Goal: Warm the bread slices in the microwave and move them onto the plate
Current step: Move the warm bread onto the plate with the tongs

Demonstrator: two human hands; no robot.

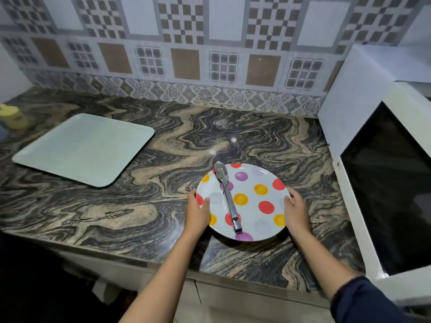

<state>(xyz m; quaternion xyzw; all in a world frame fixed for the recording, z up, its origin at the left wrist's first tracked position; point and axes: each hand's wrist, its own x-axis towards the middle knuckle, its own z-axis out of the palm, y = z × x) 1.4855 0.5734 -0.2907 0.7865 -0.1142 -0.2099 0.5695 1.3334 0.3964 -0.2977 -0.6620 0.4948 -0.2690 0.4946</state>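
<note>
A round white plate [254,212] with red, orange and purple dots sits on the marbled counter in front of me. Metal tongs [227,195] lie across its left half, tips pointing away. My left hand [197,210] grips the plate's left rim and my right hand [295,207] grips its right rim. The white microwave [349,117] stands at the right with its dark door [391,183] shut. No bread slices are visible.
A pale green square tray [86,149] lies on the counter at the left. A yellow container [12,116] stands at the far left edge. A patterned tiled wall runs behind the counter [116,217].
</note>
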